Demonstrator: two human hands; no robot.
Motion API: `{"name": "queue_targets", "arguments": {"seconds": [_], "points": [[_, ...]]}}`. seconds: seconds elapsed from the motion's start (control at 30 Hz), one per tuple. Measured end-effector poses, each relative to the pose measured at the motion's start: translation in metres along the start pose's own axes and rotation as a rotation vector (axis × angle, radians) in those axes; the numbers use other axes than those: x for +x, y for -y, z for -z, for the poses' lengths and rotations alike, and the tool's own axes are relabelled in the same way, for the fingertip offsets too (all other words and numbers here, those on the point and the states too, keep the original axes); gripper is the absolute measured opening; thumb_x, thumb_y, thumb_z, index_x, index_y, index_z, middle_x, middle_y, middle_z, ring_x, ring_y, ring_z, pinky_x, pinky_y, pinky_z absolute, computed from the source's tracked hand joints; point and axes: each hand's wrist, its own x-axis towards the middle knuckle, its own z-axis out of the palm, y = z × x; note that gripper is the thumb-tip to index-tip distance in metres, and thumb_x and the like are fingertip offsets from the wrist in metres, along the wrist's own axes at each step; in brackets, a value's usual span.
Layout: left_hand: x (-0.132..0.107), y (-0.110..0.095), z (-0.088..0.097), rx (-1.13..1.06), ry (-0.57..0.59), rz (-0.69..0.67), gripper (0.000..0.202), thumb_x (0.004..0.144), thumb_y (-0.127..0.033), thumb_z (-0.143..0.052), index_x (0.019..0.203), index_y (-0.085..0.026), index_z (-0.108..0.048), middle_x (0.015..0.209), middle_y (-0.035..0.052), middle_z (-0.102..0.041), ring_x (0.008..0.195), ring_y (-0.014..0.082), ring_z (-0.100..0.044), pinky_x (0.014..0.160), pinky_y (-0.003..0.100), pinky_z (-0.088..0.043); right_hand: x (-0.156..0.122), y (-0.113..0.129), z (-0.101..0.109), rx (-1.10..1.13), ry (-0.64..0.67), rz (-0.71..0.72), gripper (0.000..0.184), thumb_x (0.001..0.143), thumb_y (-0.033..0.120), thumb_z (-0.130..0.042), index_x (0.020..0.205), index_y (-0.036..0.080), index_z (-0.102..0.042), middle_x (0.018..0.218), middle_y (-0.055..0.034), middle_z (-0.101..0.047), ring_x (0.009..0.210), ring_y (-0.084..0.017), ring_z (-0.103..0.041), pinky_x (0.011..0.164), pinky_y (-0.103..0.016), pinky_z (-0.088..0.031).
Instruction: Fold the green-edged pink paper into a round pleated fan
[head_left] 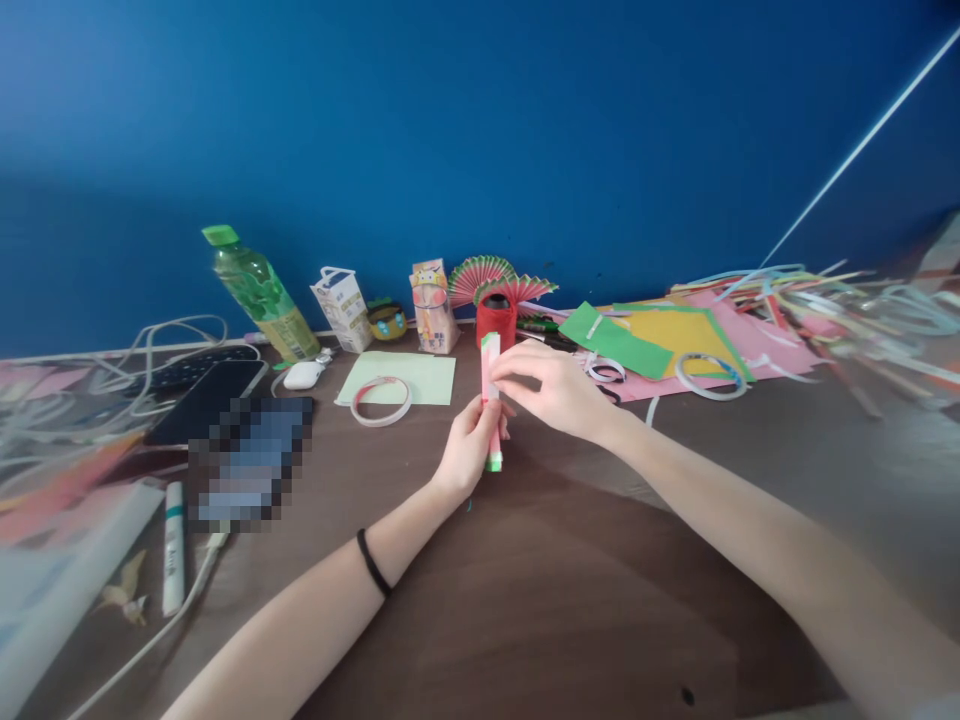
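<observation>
A narrow folded paper strip (491, 350), pink with green ends, stands upright above the table in front of me. My left hand (471, 448) is closed round its lower half, thumb in front, the green bottom end showing below. My right hand (553, 388) is at the strip's upper right side, thumb and fingertips pinched on its edge; any small thing between those fingertips is too small to make out. Just behind stands a red cylinder (495, 325) with pleated pink-and-green paper fans (484, 277) on top.
Left of my hands, a roll of tape (381, 402) lies on pale green paper (435, 375). Farther left are a green bottle (262, 300), a phone (255, 460), a marker (173, 550) and cables. Scissors (606, 371), coloured paper (675, 335), another tape roll (711, 377) and loose strips lie right.
</observation>
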Motion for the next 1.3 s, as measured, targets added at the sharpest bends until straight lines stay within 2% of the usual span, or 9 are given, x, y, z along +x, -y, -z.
{"name": "queue_targets", "arguments": {"seconds": [0.17, 0.3, 0.43, 0.53, 0.8, 1.03, 1.3], "points": [[-0.004, 0.000, 0.000, 0.042, -0.005, -0.011, 0.017, 0.082, -0.034, -0.048, 0.079, -0.018, -0.046, 0.069, -0.0031, -0.045, 0.064, 0.0091, -0.042, 0.064, 0.021, -0.038, -0.002, -0.004, -0.005, 0.013, 0.029, -0.032, 0.015, 0.080, 0.016, -0.054, 0.084, 0.022, -0.066, 0.093, -0.0045, -0.067, 0.090, -0.020, -0.059, 0.083, -0.037, -0.045], [-0.005, -0.001, 0.001, 0.082, 0.023, -0.016, 0.020, 0.084, -0.034, -0.045, 0.074, -0.017, -0.045, 0.068, -0.0024, -0.045, 0.062, 0.0091, -0.042, 0.062, 0.021, -0.037, -0.004, -0.008, -0.008, 0.037, 0.027, -0.053, 0.012, 0.079, 0.017, -0.057, 0.086, 0.020, -0.067, 0.096, -0.0052, -0.067, 0.090, -0.020, -0.060, 0.084, -0.035, -0.047], [-0.005, 0.001, 0.001, 0.087, 0.061, -0.053, 0.025, 0.087, -0.036, -0.040, 0.074, -0.017, -0.050, 0.073, 0.0008, -0.055, 0.067, 0.0101, -0.049, 0.068, 0.022, -0.040, -0.006, -0.011, -0.010, 0.088, 0.032, -0.080, 0.013, 0.079, 0.016, -0.058, 0.086, 0.019, -0.068, 0.100, -0.0046, -0.066, 0.093, -0.019, -0.061, 0.086, -0.035, -0.047], [-0.003, 0.004, 0.001, 0.071, 0.054, -0.085, 0.021, 0.088, -0.032, -0.041, 0.081, -0.016, -0.052, 0.078, 0.0029, -0.061, 0.075, 0.0112, -0.054, 0.074, 0.023, -0.042, -0.006, -0.010, -0.011, 0.115, 0.064, -0.119, 0.014, 0.079, 0.014, -0.057, 0.084, 0.019, -0.069, 0.104, -0.0047, -0.065, 0.097, -0.020, -0.060, 0.087, -0.035, -0.047], [-0.004, 0.010, 0.000, 0.117, 0.037, -0.072, 0.015, 0.086, -0.030, -0.044, 0.082, -0.017, -0.050, 0.077, 0.0022, -0.062, 0.063, 0.0093, -0.052, 0.064, 0.022, -0.043, -0.007, -0.007, -0.011, 0.151, 0.089, -0.176, 0.016, 0.079, 0.016, -0.056, 0.083, 0.021, -0.070, 0.106, -0.0028, -0.065, 0.100, -0.022, -0.060, 0.090, -0.041, -0.047], [-0.005, 0.007, 0.001, 0.178, 0.032, -0.107, 0.017, 0.087, -0.031, -0.042, 0.081, -0.017, -0.048, 0.075, 0.0010, -0.061, 0.058, 0.0079, -0.051, 0.061, 0.022, -0.043, -0.006, -0.005, -0.010, 0.194, 0.097, -0.208, 0.018, 0.079, 0.012, -0.055, 0.085, 0.019, -0.070, 0.107, -0.0038, -0.066, 0.099, -0.019, -0.061, 0.090, -0.037, -0.048], [-0.008, 0.003, -0.001, 0.188, 0.007, -0.125, 0.014, 0.087, -0.029, -0.040, 0.081, -0.018, -0.045, 0.069, -0.0011, -0.058, 0.060, 0.0088, -0.054, 0.059, 0.021, -0.044, -0.006, -0.009, -0.010, 0.194, 0.087, -0.100, 0.017, 0.081, 0.013, -0.056, 0.089, 0.019, -0.070, 0.108, -0.0048, -0.064, 0.099, -0.017, -0.059, 0.089, -0.035, -0.047]]}}
